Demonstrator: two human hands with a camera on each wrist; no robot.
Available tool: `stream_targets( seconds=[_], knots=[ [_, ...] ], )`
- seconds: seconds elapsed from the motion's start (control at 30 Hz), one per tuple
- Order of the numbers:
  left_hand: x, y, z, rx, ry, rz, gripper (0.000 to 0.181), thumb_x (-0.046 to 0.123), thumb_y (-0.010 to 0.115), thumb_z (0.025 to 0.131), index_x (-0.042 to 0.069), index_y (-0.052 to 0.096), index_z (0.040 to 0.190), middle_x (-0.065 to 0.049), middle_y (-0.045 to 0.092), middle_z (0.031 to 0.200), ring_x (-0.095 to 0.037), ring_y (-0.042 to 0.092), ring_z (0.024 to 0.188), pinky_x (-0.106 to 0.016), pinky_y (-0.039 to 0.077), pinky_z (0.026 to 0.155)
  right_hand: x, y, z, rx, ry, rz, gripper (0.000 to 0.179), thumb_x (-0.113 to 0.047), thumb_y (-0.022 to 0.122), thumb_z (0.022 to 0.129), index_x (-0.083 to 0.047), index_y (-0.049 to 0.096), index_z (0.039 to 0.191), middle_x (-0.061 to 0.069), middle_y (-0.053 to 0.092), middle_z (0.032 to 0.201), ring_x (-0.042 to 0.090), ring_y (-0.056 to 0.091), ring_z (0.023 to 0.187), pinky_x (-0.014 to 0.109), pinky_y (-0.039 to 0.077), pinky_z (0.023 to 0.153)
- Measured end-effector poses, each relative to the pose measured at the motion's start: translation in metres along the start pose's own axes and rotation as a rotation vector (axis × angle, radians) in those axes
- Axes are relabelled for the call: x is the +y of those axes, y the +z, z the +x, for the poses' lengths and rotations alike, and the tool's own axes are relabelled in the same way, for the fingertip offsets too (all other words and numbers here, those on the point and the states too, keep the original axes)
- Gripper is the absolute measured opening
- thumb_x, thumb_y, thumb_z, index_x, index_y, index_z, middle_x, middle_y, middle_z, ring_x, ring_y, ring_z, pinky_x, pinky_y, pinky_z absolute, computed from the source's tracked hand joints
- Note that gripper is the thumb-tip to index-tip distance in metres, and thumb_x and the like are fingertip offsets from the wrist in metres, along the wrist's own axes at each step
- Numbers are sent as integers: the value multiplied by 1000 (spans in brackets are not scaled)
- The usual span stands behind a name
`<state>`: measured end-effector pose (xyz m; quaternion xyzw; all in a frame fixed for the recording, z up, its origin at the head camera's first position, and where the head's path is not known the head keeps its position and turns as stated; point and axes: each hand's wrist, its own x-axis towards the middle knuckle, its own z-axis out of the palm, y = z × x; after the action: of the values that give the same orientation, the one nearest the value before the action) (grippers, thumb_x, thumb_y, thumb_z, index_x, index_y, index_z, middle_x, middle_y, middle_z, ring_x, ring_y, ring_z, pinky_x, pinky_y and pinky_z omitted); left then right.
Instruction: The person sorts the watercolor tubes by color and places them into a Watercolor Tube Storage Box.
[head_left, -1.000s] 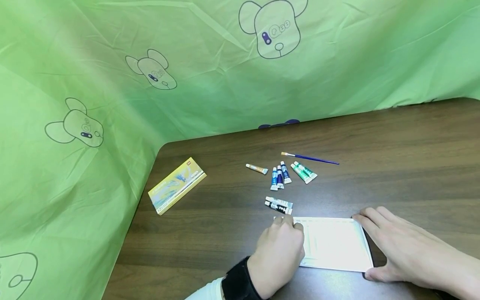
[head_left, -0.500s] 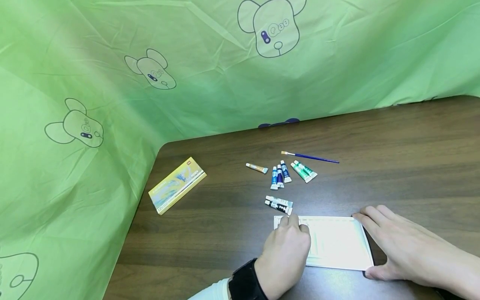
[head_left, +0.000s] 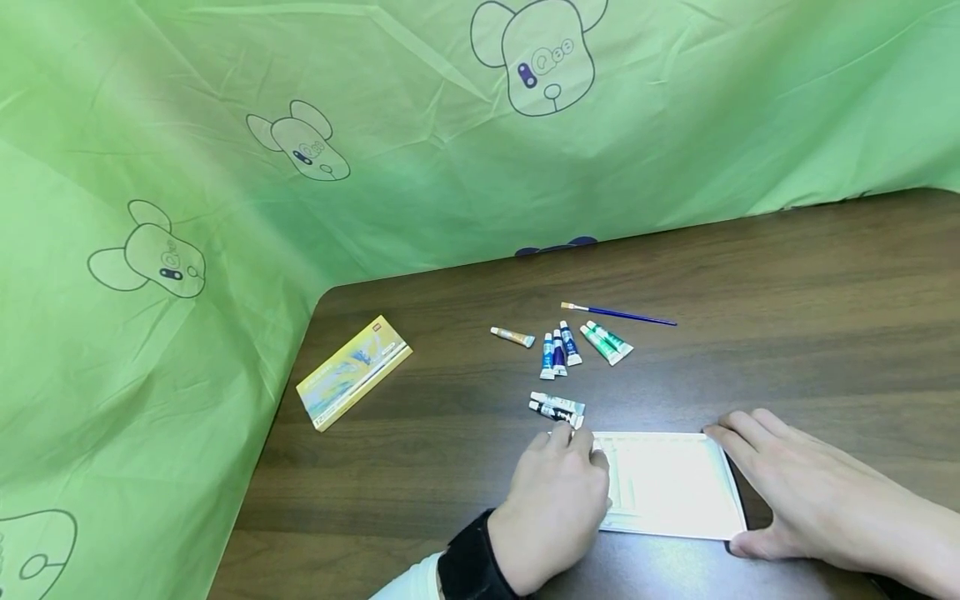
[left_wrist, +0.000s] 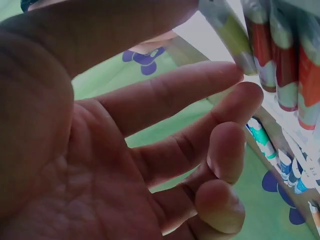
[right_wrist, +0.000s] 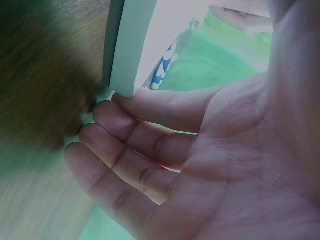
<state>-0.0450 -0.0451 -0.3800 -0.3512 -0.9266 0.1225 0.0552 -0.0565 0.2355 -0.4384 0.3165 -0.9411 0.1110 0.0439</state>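
Observation:
A shallow white tray [head_left: 675,487] lies on the table, its left end hidden under my left hand [head_left: 558,500]. In the left wrist view, the thumb and index fingertip [left_wrist: 232,71] stand on either side of a yellow-green paint tube [left_wrist: 230,32], pinching it. Two red tubes [left_wrist: 261,47] and an orange tube [left_wrist: 309,75] line up beside it; my hand hides them in the head view. My right hand [head_left: 787,492] holds the tray's right end, thumb at the near corner and index finger at the far one. The right wrist view shows the index fingertip against the tray's side wall [right_wrist: 132,47].
Black and pale blue tubes [head_left: 558,402] lie just beyond the tray. Farther back are several blue and purple tubes [head_left: 558,354], green tubes [head_left: 603,343], an ochre tube [head_left: 512,337] and a blue-handled paintbrush [head_left: 618,313]. A yellow box [head_left: 354,372] sits left, before a green curtain [head_left: 420,150].
My left hand shifted right along the tray's left part, then came back left, covering the end that showed half a second ago. The right hand stays in place at the tray.

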Motion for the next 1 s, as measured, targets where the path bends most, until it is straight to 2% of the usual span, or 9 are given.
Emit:
stream_targets(
  seconds=[0.1,0.2,0.33,0.47,0.67,0.87,1.0],
  knots=[
    [-3,-3,-1,-28,11,-18,17,38,75,93,21,78,93,7,67,92,-9,51,77,-21,30,60,-1,-1,0,-21,13,3,106,-62,96,46,-4,64,128,0,62,123,24,59,109,45,55,89],
    [-5,-5,-1,-82,14,-40,25,43,77,92,21,79,104,6,66,97,-10,51,80,-21,31,62,-1,-2,1,-41,27,9,106,-61,96,47,-4,63,129,0,62,124,24,59,111,45,56,90],
    [-6,-5,0,-121,0,-55,35,49,78,91,20,78,111,6,63,100,-10,50,84,-21,32,63,-1,-2,1,-37,26,11,106,-61,96,47,-4,63,129,-1,62,124,23,59,110,45,56,89],
    [-4,-3,0,-99,-13,-41,35,50,77,92,20,78,111,5,61,98,-10,49,85,-21,29,62,-1,-1,0,-30,20,10,106,-61,96,46,-4,63,129,0,62,125,24,59,110,45,56,89],
    [-3,-1,0,-45,-14,7,17,37,75,93,21,77,100,5,58,92,-11,46,79,-22,24,60,-1,-1,0,-24,15,2,106,-62,96,47,-4,63,129,-1,62,124,23,59,110,44,55,90],
    [-1,4,1,-4,-27,23,20,44,77,91,24,73,87,7,57,87,-10,47,76,-22,28,61,-1,0,0,-16,11,6,106,-62,96,46,-4,63,129,0,62,124,24,59,110,45,55,89],
    [0,3,2,8,-31,27,19,44,80,88,26,75,91,7,58,87,-10,49,78,-22,31,62,0,1,-1,-19,17,-3,106,-63,95,47,-5,63,130,-1,62,125,22,59,111,43,55,90]
  ],
)
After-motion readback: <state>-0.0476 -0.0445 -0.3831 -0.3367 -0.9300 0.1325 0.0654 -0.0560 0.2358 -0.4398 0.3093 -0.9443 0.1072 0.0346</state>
